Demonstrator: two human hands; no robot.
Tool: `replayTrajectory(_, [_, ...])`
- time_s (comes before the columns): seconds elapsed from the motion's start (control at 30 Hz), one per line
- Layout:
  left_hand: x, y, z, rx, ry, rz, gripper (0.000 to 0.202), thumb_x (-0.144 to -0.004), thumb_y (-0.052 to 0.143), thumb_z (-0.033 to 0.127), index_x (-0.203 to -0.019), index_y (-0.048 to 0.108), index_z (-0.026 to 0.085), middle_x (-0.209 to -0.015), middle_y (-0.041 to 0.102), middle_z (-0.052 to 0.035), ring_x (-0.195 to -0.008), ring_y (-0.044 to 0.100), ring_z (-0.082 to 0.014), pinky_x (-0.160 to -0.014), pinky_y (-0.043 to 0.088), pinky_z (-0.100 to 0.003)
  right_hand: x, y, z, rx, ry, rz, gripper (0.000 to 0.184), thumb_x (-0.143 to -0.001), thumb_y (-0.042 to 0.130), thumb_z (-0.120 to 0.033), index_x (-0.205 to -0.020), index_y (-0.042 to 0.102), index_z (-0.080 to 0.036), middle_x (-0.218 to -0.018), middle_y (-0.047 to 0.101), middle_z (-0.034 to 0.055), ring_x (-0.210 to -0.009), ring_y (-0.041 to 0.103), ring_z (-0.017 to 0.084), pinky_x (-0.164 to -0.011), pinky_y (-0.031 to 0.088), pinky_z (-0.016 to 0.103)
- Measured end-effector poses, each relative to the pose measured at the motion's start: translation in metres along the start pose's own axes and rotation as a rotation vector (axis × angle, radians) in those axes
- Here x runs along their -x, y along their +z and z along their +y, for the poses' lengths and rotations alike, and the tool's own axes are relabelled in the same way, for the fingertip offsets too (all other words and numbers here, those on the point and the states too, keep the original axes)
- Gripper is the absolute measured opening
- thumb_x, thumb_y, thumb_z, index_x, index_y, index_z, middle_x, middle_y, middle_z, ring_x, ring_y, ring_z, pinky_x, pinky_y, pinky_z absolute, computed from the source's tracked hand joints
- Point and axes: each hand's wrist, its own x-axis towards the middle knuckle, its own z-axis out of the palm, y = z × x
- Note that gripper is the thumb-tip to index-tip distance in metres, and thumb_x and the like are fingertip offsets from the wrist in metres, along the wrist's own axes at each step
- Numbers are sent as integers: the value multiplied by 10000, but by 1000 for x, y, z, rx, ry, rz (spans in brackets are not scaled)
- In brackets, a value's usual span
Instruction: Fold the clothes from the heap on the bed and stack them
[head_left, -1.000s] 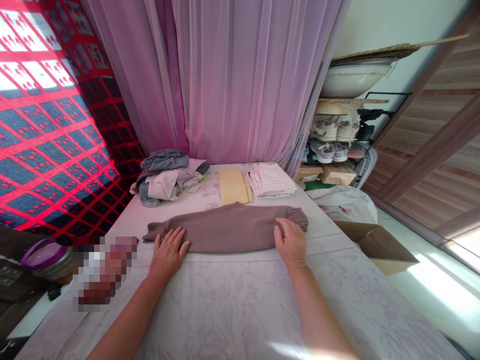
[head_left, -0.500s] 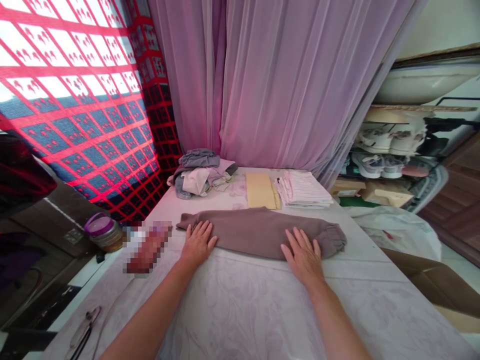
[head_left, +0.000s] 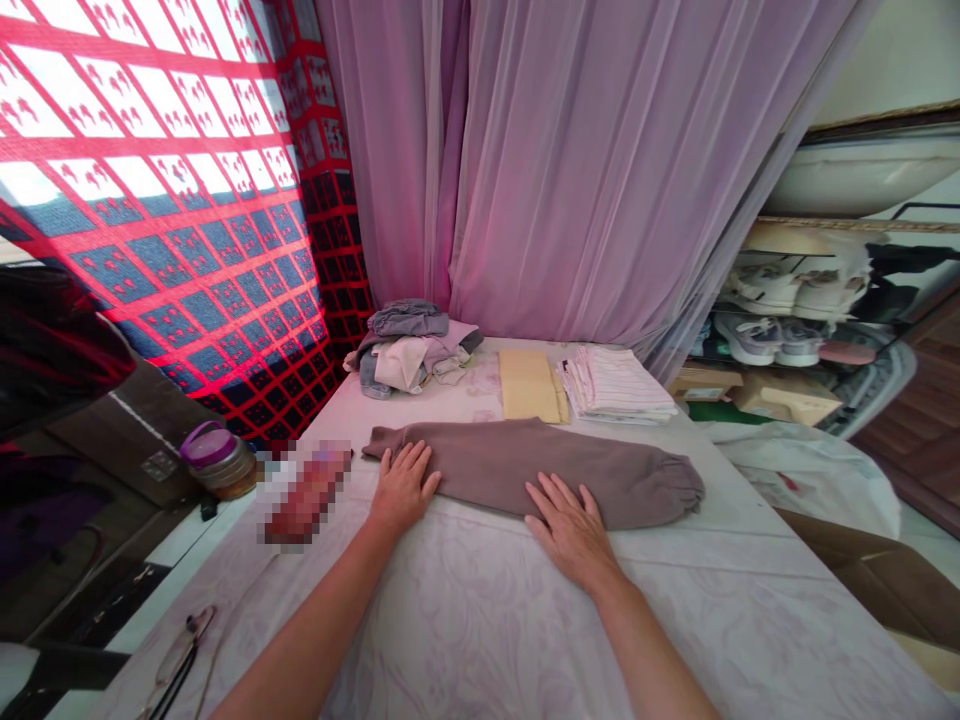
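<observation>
**Garment:** a long, narrow folded mauve-brown fleece garment (head_left: 510, 462) is laid on a pale lilac floral bedsheet (head_left: 480, 625).
**Long axis:** set side to side across the body, its elastic cuff (head_left: 679, 488) directed rightward.
**Hands:** a bare left hand (head_left: 403, 488) and a bare right hand (head_left: 571, 530) are held well apart, laid flat on the near edge, not clamped.
**Nearer the cuff:** right hand.
**Beyond:** a folded white striped cloth stack (head_left: 616, 386) is placed on the bedsheet.

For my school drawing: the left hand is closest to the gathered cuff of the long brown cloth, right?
No: in the head view, the right hand is closest to the gathered cuff of the long brown cloth. The left hand is nearer the other end.
</observation>
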Motion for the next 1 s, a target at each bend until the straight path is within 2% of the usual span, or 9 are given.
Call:
replayTrajectory(0.1, [0, 1, -9, 45, -79, 136, 435, -944, 360, 356, -1301, 544, 189, -1449, 461, -108, -1368, 361, -263, -1137, 208, -498, 0, 2, 0, -4, -2, 15, 490, -936, 355, -424, -1395, 455, -282, -1503, 374, 51, -1389, 302, 232, -1127, 142, 524])
replayTrajectory(0.17, [-5, 0, -20, 77, -213, 168, 434, -945, 348, 339, -1299, 535, 172, -1452, 452, -123, -1364, 363, -260, -1121, 251, -477, 0, 2, 0, -11, -1, 28, 484, -937, 356, -419, -1386, 468, -280, -1496, 386, 55, -1383, 312, 234, -1126, 145, 521])
replayTrajectory(0.27, [-19, -7, -41, 120, -379, 53, 438, -946, 329, 322, -1313, 499, 153, -1430, 470, -127, -1330, 407, -215, -1083, 327, -379, 0, 3, 0, -29, 2, 43, 472, -937, 358, -404, -1369, 492, -271, -1481, 411, 59, -1373, 331, 233, -1126, 152, 512])
replayTrajectory(0.33, [-31, -13, -56, 129, -403, -37, 426, -928, 371, 322, -1302, 500, 164, -1375, 525, -109, -1274, 468, -197, -1042, 368, -329, 0, 2, 0, -40, 6, 49, 462, -936, 362, -392, -1358, 506, -269, -1469, 429, 57, -1367, 343, 231, -1127, 157, 507])
replayTrajectory(0.57, [-65, -38, -88, 107, -488, -302, 642, -736, 646, 353, -1315, 484, 129, -1284, 602, -164, -1175, 566, -302, -939, 434, -352, 0, 1, 0, -73, 1, 89, 437, -933, 381, -377, -1327, 540, -274, -1447, 459, 59, -1352, 367, 230, -1124, 169, 499])
replayTrajectory(0.7, [-77, -47, -92, 128, -500, -394, 595, -646, 714, 384, -1179, 597, 148, -1203, 651, -162, -1145, 582, -348, -899, 455, -375, 0, -1, -1, -92, 9, 83, 431, -933, 392, -378, -1322, 544, -274, -1447, 459, 62, -1351, 368, 229, -1124, 164, 498])
replayTrajectory(0.8, [-83, -51, -95, 163, -544, -426, 412, -595, 732, 389, -927, 673, 151, -1057, 698, -164, -1061, 617, -378, -845, 477, -406, 0, 0, -1, -104, 11, 97, 422, -935, 392, -377, -1312, 553, -276, -1439, 470, 62, -1346, 375, 227, -1122, 165, 495])
replayTrajectory(0.9, [-87, -53, -96, 233, -602, -435, 241, -550, 746, 355, -668, 626, 182, -820, 710, -119, -949, 650, -382, -772, 499, -413, 0, 1, 0, -118, 7, 124, 410, -939, 391, -377, -1299, 564, -284, -1430, 482, 61, -1339, 385, 224, -1120, 167, 489])
replayTrajectory(1.0, [-89, -58, -92, 366, -648, -399, 250, -514, 763, 318, -597, 561, 197, -684, 673, -71, -889, 662, -351, -701, 515, -375, 0, 2, 1, -122, 3, 139, 404, -937, 401, -377, -1293, 569, -283, -1422, 491, 61, -1335, 391, 224, -1117, 175, 489])
